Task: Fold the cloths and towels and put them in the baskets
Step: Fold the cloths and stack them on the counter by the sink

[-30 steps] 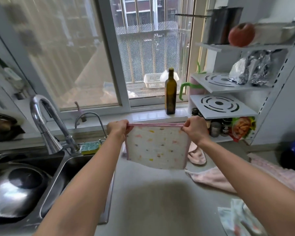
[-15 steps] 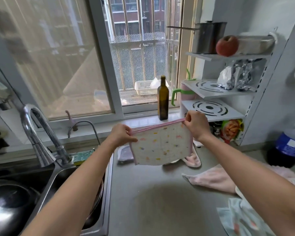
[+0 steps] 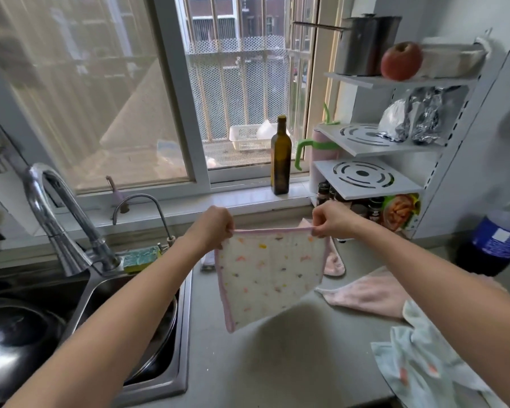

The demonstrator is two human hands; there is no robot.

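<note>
A small white cloth with coloured spots and a pink hem hangs in the air above the grey counter. My left hand pinches its top left corner and my right hand pinches its top right corner, stretching the top edge flat. A pink towel lies on the counter to the right. A pale blue patterned cloth lies at the near right. Another pink cloth lies behind the held one. No basket is in view.
A steel sink with pans and a tall tap is on the left. A dark glass bottle stands on the window sill. A white shelf rack with jars stands at the right, a large blue-labelled bottle beside it.
The cloth's top edge has levelled out and the cloth hangs lower and nearer to me. Both hands keep their pinch on the corners.
</note>
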